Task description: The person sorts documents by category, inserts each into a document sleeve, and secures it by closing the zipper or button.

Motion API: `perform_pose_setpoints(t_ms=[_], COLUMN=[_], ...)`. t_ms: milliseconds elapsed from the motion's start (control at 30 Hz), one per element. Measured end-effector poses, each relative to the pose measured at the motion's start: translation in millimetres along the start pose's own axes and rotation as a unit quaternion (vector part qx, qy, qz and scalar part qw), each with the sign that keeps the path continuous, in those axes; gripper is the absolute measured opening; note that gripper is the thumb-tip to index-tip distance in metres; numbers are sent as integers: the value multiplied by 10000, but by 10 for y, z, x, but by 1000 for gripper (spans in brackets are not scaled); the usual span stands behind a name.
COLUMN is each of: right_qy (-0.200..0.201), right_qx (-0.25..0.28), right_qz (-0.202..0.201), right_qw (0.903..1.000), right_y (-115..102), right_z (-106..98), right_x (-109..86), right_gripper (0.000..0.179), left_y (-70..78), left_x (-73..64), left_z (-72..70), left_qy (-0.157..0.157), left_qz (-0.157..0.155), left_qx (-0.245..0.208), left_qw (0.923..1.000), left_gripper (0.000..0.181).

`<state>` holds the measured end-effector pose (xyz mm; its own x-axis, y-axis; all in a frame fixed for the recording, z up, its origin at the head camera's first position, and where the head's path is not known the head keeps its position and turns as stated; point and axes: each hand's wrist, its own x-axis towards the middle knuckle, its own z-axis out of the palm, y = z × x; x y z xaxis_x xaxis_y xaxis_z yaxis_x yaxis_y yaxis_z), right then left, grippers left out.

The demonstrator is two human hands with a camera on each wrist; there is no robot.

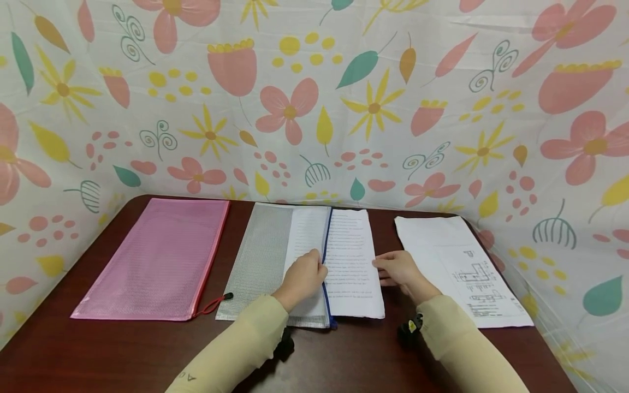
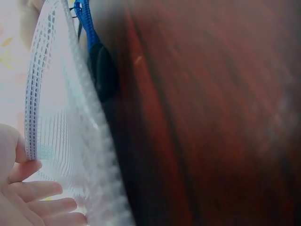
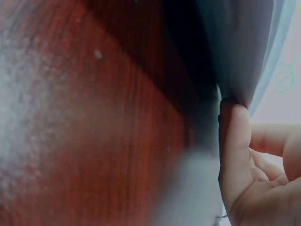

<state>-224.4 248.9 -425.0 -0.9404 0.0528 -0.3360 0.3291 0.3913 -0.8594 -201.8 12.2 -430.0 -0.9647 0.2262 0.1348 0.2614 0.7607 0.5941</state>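
A clear mesh zipper pouch (image 1: 257,262) with a blue zipper edge lies in the middle of the table. Printed sheets of paper (image 1: 351,256) sit partly inside it and stick out past the zipper side on the right. My left hand (image 1: 302,278) pinches the pouch's opening edge, and the left wrist view shows the mesh layer (image 2: 32,108) lifted away from the other layer, with a blue zipper cord (image 2: 87,23) behind. With thumb and fingers my right hand (image 1: 400,270) grips the right edge of the sheets; its fingertips are at that edge in the right wrist view.
A pink mesh pouch (image 1: 157,256) with a red zipper edge and a red pull cord (image 1: 211,305) lies at the left. Sheets with a line drawing (image 1: 442,256) lie at the right. A flower-patterned curtain (image 1: 314,109) hangs behind the dark wooden table (image 1: 339,360).
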Motion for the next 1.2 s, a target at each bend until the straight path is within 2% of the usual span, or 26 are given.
perform_pose_setpoints(t_ms=[233, 533, 800, 1000, 1200], right_qy=[135, -94, -154, -55, 167], right_qx=[277, 731, 820, 686, 505], right_qz=[-139, -338, -347, -182, 16], right_qw=[9994, 9967, 9959, 9975, 9986], right_y=[0, -47, -80, -77, -68], right_z=[-2, 25, 113, 159, 181], right_x=[-16, -41, -58, -42, -5], right_gripper=[40, 41, 40, 39, 37], left_y=[0, 11, 37, 54, 61], left_x=[-3, 5, 2, -1, 18], left_z=[11, 18, 20, 10, 13], left_qy=[39, -19, -40, -29, 199], left_qz=[32, 157, 246, 228, 180], left_qx=[21, -174, -246, -533, -900], left_qw=[10000, 9997, 9994, 9983, 9956], left_gripper=[16, 15, 16, 17, 12])
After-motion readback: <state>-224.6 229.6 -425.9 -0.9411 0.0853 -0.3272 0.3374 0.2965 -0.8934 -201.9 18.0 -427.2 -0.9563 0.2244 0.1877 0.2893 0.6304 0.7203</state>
